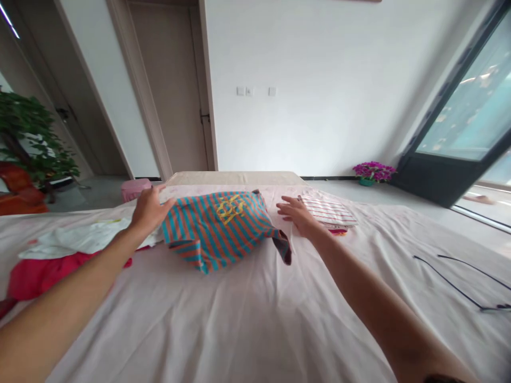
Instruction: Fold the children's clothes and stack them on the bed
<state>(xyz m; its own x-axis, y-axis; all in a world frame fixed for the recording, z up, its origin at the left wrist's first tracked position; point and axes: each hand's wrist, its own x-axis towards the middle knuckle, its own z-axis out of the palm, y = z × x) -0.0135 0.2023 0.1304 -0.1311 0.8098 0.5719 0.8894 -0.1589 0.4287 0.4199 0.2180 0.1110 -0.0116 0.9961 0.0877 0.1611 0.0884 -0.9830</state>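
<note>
A striped shirt (211, 229) in blue and orange, with a yellow print on it, lies on the pale bedsheet (247, 319) in front of me. Its near edge is uneven, and one sleeve sticks out at the right. My left hand (149, 210) is at the shirt's far left corner, fingers apart; whether it touches the cloth I cannot tell. My right hand (295, 213) is spread just right of the shirt, holding nothing. Beside that hand sits a folded white cloth with red stripes (329, 210), with a red and yellow piece under it.
White clothing (80, 239) and a red garment (48, 271) lie heaped at the left, partly behind my left forearm. A pair of glasses (471, 298) rests on the sheet at the right. Beyond the bed are a pink stool (136, 189) and purple flowers (373, 171).
</note>
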